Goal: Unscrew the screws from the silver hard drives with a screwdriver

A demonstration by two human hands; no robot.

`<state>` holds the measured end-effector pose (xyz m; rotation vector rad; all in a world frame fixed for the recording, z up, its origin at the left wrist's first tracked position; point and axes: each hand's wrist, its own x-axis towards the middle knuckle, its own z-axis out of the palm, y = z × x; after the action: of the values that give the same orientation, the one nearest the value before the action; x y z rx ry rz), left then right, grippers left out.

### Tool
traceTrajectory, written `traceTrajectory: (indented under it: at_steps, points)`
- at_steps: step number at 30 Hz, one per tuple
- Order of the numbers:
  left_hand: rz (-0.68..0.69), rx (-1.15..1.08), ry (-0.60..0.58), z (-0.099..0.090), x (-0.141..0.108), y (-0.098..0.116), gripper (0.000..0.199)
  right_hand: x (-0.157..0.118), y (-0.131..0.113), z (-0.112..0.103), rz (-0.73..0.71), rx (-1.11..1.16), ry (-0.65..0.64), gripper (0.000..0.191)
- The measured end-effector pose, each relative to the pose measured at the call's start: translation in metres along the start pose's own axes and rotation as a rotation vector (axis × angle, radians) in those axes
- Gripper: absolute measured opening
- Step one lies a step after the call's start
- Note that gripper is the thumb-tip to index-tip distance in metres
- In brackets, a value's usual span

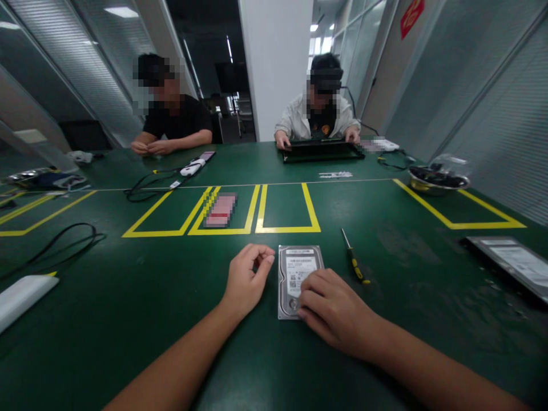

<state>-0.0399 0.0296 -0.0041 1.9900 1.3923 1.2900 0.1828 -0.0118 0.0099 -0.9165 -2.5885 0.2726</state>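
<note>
A silver hard drive (294, 265) with a white label lies flat on the green table (180, 274), label side up. Just left of its upper edge is my left hand (249, 278), its fingers curled with thumb and fingertips near each other; whether anything small is between them is hidden. My right hand (331, 308) rests over the drive's lower right part with bent fingers, and what its fingertips hold, if anything, is hidden. To the right of the drive lies a screwdriver (355, 265) with a black and yellow handle.
Yellow tape frames (287, 229) mark the table ahead, one holding a pink phone-like object (220, 209). Another drive (514, 262) lies at right, below a metal bowl (439, 180). A white object (25, 297) and cable are at left. Two people sit opposite; one holds a black frame (323, 152).
</note>
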Motion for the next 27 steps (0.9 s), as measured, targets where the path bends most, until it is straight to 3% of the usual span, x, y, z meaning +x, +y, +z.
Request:
traceTrajectory:
  at_steps: [12, 20, 27]
  points:
    - [0.133, 0.009, -0.027, -0.001, 0.003, 0.023, 0.008, 0.001, -0.002, -0.004, -0.028, -0.04, 0.002, 0.013]
    - [0.068, -0.039, -0.184, -0.009, 0.006, 0.027, 0.006, 0.0, -0.003, -0.006, -0.042, -0.088, -0.017, 0.015]
    - [-0.145, -0.172, -0.139, 0.0, -0.004, 0.031, 0.014, 0.002, -0.004, -0.008, -0.05, -0.138, -0.028, 0.016]
